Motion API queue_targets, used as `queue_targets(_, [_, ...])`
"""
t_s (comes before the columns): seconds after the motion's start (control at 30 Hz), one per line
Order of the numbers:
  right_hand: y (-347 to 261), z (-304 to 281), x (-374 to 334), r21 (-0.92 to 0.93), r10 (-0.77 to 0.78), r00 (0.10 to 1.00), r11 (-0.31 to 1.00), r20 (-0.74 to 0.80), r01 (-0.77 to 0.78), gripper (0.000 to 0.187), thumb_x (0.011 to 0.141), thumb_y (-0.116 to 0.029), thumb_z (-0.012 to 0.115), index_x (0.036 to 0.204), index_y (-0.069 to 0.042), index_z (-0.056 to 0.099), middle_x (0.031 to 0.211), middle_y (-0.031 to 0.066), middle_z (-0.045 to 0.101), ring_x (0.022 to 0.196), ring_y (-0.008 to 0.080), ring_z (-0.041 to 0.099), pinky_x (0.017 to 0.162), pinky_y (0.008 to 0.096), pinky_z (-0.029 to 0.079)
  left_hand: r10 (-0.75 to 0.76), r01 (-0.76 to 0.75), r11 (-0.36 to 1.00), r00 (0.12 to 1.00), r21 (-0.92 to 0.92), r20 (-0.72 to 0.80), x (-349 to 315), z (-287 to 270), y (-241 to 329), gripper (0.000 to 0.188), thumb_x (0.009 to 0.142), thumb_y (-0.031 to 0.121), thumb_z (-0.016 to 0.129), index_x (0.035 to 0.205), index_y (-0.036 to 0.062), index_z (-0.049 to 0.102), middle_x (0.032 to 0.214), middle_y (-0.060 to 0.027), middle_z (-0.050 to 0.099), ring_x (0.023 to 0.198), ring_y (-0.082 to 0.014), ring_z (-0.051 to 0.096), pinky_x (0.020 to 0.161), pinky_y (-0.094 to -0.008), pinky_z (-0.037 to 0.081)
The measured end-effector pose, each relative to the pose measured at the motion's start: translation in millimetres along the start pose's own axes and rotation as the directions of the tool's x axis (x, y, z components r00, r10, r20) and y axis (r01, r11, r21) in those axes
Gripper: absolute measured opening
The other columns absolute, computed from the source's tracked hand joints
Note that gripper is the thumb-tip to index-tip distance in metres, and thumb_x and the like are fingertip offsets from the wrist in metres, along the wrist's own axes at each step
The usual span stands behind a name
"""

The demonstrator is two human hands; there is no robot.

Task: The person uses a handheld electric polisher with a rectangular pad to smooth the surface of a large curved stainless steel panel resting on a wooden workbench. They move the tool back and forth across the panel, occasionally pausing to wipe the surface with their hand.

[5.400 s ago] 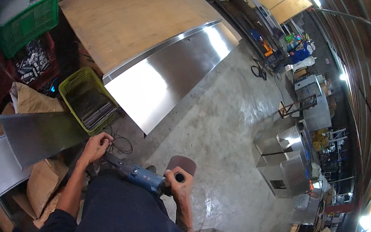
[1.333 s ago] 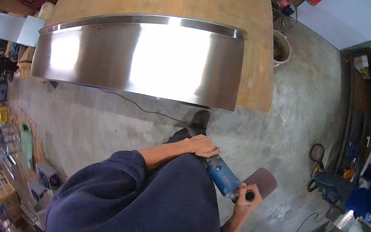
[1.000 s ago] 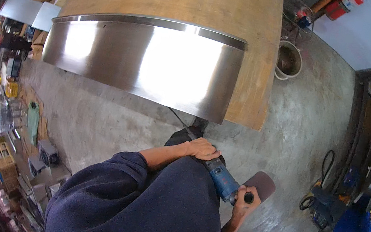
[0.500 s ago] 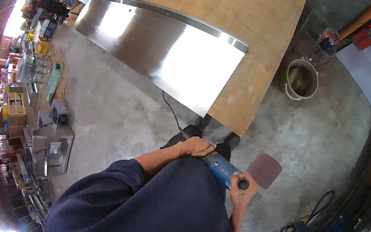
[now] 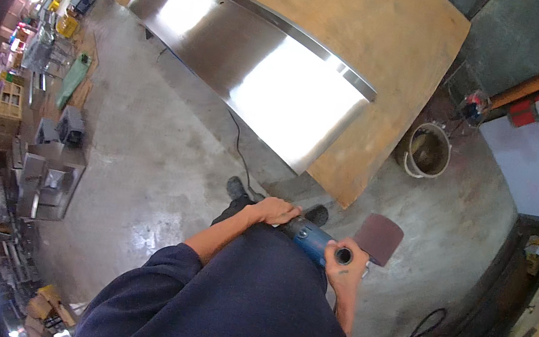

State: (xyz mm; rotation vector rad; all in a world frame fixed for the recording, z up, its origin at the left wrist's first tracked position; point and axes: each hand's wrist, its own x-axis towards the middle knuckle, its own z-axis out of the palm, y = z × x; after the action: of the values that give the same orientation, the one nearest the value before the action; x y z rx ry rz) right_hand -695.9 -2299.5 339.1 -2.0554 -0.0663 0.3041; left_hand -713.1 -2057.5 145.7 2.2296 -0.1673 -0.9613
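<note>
A blue handheld drum sander [image 5: 311, 240] lies across the front of my body, with its reddish-brown abrasive drum [image 5: 378, 239] out to the right. My left hand [image 5: 274, 212] is wrapped round the rear end of the sander, where a black cord trails off. Near the drum, my right hand [image 5: 347, 264] grips the round black front handle [image 5: 343, 256]. Beyond the tool, a shiny brushed sheet-metal panel [image 5: 232, 50] with a raised far edge rests on a wooden table [image 5: 402, 41]. The drum is apart from the panel.
A pale bucket [image 5: 429, 151] stands on the concrete floor right of the table. The black cord [image 5: 239, 139] runs from under the panel to my feet. Metal parts and boxes line the left side. Cables [image 5: 424, 327] and a dark trough [image 5: 474, 300] lie at right.
My view has turned left, so the table and panel appear rotated and shifted right. Both hands keep hold of the sander, which sits slightly further left in view. My feet show more apart.
</note>
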Motion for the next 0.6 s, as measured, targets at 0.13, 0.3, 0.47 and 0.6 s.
queue_targets(0.13, [-52, 53, 13, -0.044, -0.137, 0.987, 0.989, 0.086, 0.141, 0.023, 0.087, -0.011, 0.076, 0.073, -0.001, 0.061, 0.061, 0.0095, 0.057, 0.059, 0.0118, 0.055, 0.059, 0.0325, 0.046, -0.044, 0.037, 0.996, 0.995, -0.086, -0.088, -47, -47, -35, 0.069, 0.111, 0.055, 0.024, 0.116, 0.003, 0.07, 0.111, -0.0292, 0.072, 0.107, -0.0503, 0.066, 0.096, -0.0575, 0.05])
queue_targets(0.3, [-115, 136, 38, 0.019, -0.244, 0.952, 0.969, 0.183, 0.245, 0.023, 0.088, -0.013, 0.075, 0.073, 0.0, 0.063, 0.062, 0.0095, 0.058, 0.061, 0.0091, 0.054, 0.059, 0.0313, 0.046, -0.078, 0.042, 0.989, 0.96, -0.139, -0.269, -132, -92, -125, 0.07, 0.111, 0.055, 0.025, 0.113, 0.0027, 0.072, 0.113, -0.0275, 0.072, 0.108, -0.0504, 0.065, 0.097, -0.0559, 0.049])
queue_targets(0.47, [-183, 232, 55, 0.131, -0.333, 0.885, 0.943, 0.324, 0.307, 0.023, 0.089, -0.012, 0.074, 0.072, -0.001, 0.062, 0.062, 0.0034, 0.056, 0.063, 0.007, 0.051, 0.06, 0.029, 0.042, -0.173, 0.114, 0.971, 0.942, -0.208, -0.288, -249, -144, -203, 0.073, 0.111, 0.057, 0.027, 0.108, -0.0001, 0.072, 0.107, -0.0287, 0.072, 0.107, -0.0482, 0.066, 0.097, -0.0539, 0.048])
queue_targets(0.6, [-228, 309, 64, 0.224, -0.4, 0.815, 0.916, 0.42, 0.334, 0.022, 0.089, -0.01, 0.073, 0.071, -0.003, 0.063, 0.062, 0.0016, 0.056, 0.063, 0.0079, 0.05, 0.06, 0.029, 0.04, -0.366, 0.295, 0.917, 0.891, -0.268, -0.271, -311, -170, -255, 0.084, 0.11, 0.062, 0.02, 0.088, 0.0006, 0.073, 0.088, -0.0254, 0.072, 0.097, -0.0461, 0.068, 0.094, -0.0513, 0.049])
